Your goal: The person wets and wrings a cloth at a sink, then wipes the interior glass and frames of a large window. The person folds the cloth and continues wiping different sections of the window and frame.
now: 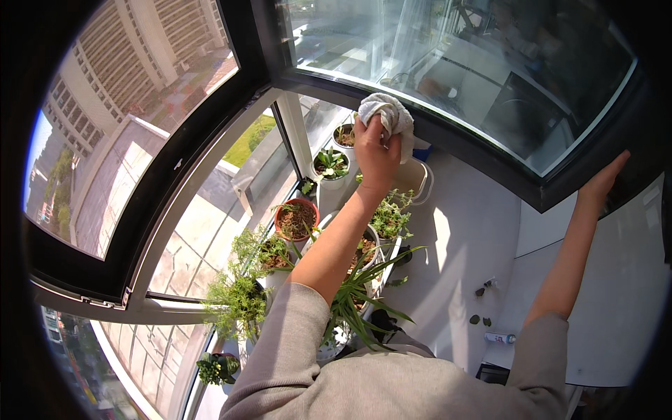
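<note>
My left hand point(379, 152) grips a crumpled white cloth point(389, 116) against the lower rail of a dark-framed window sash point(446, 128), which stands swung open into the room. On the far side of the same sash, my right hand point(604, 181) rests at the outer edge near the lower corner, its fingers stretched out and partly hidden. The sash's glass point(472, 68) shows reflections and pale streaks. Below my left forearm are potted plants, among them a terracotta-coloured pot point(318, 212) and a white pot with a leafy plant point(331, 165).
A second dark-framed window point(210, 136) stands at the left, with buildings and paving beyond. Long-leaved plants point(362, 294) are close to my body. A pale bin point(420, 181) is behind the pots. A spray can point(500, 338) lies at lower right, by a white cabinet surface point(593, 294).
</note>
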Tool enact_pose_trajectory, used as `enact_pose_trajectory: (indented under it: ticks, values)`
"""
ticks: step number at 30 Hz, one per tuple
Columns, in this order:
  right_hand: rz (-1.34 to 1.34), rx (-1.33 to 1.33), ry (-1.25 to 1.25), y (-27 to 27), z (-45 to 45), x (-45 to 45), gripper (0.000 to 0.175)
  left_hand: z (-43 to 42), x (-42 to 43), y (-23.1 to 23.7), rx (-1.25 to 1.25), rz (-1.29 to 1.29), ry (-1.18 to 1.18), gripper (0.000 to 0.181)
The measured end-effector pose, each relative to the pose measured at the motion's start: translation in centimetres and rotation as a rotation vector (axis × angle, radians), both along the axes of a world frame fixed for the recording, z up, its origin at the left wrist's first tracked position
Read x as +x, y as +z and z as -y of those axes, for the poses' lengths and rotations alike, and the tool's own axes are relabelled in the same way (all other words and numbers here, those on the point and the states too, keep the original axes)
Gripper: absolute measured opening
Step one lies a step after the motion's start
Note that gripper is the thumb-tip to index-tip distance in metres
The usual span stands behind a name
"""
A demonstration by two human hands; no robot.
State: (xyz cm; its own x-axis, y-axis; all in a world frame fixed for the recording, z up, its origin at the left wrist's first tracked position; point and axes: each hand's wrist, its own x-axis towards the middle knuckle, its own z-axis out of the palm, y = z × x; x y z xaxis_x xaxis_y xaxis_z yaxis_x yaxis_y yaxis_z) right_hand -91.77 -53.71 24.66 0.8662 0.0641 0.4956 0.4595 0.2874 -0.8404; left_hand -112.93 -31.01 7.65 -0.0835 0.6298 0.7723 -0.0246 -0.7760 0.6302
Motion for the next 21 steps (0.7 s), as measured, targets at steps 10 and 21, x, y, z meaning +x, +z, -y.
enact_pose_trajectory:
  ticks: [10, 21]
  values:
    - [0.166, -0.009, 0.141, -0.2, 0.5, 0.9, 0.083, 11.9, 7.1, 1.2, -0.006, -0.043, -0.26, 0.03]
    - [0.54, -0.038, -0.122, -2.1, -0.5, 5.4, 0.063, 21.1, 13.0, 2.3, 0.01, -0.146, -0.429, 0.03]
